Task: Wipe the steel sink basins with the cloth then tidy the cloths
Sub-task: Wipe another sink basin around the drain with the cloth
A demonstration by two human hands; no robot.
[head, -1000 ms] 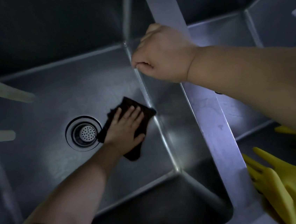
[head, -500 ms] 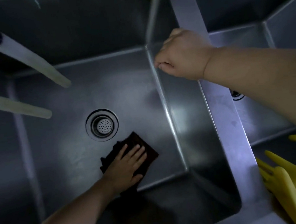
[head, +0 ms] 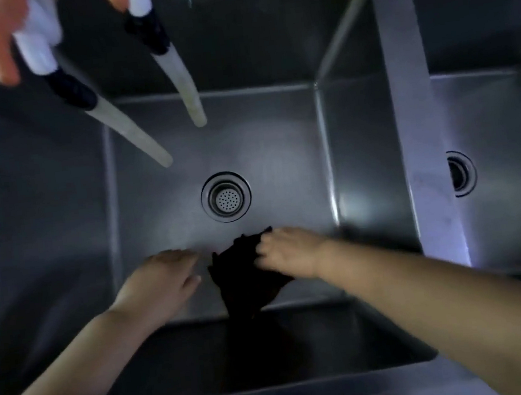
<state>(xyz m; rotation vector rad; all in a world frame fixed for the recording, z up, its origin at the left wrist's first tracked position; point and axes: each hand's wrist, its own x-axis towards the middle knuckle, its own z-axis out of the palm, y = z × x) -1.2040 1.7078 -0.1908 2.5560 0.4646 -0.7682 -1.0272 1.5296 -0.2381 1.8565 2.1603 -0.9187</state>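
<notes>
Your left hand (head: 161, 280) hovers over basin floor (head: 163, 207), fingers slack, holding nothing, just beside cloth (head: 245, 279). Dark cloth lies bunched near front wall, below drain (head: 226, 197). Likely soft, limp, light, perhaps damp; gather it at bunched edge. Your right hand (head: 286, 254) pinches cloth's upper edge.

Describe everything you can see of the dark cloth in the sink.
The cloth is very dark, almost black, soft and crumpled into loose folds with a ragged top edge. It lies on the basin floor near the front wall, just below the drain. The right hand grips its upper right edge with bent fingers; the left hand lies open beside it, not touching.
</notes>
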